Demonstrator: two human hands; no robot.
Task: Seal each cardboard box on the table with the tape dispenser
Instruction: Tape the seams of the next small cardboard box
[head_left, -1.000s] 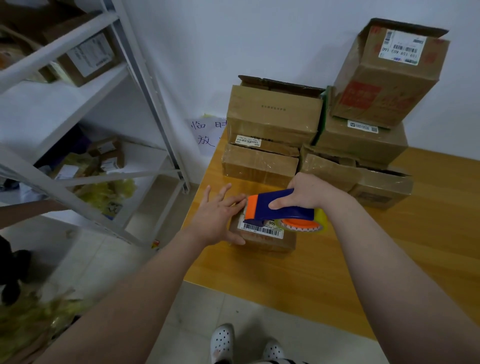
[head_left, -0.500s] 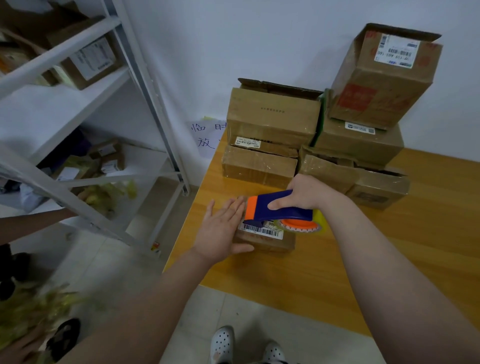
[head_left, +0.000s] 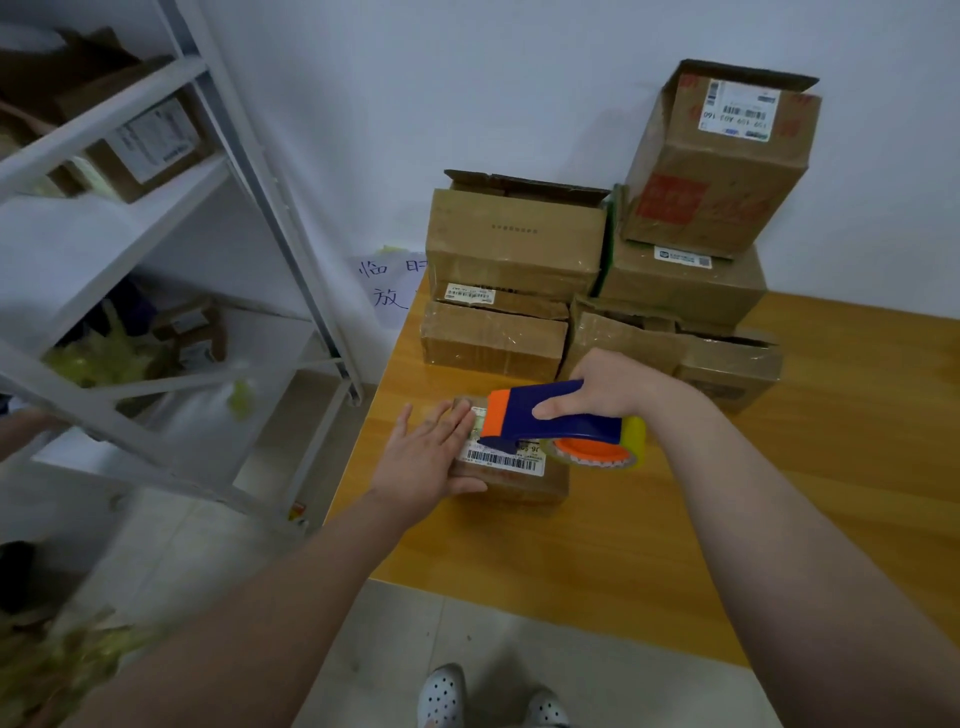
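A small flat cardboard box (head_left: 524, 480) with a white barcode label lies near the left edge of the wooden table (head_left: 779, 493). My left hand (head_left: 428, 457) lies flat on the box's left end, fingers together, pressing down. My right hand (head_left: 605, 387) grips the blue and orange tape dispenser (head_left: 550, 418), which sits over the box top with its orange front end toward my left fingers. The tape roll (head_left: 597, 449) hangs at the right end of the box. The dispenser hides most of the box top.
Several larger cardboard boxes (head_left: 514, 249) are stacked at the back of the table against the wall, some with open flaps. A white metal shelf rack (head_left: 249, 171) with parcels stands to the left. Another person's arm (head_left: 21, 426) shows at the far left. My shoes (head_left: 441, 696) are below the table edge.
My left hand has closed its spread fingers and slid flatter onto the box's left end. The dispenser has stayed over the box top with hardly any shift.
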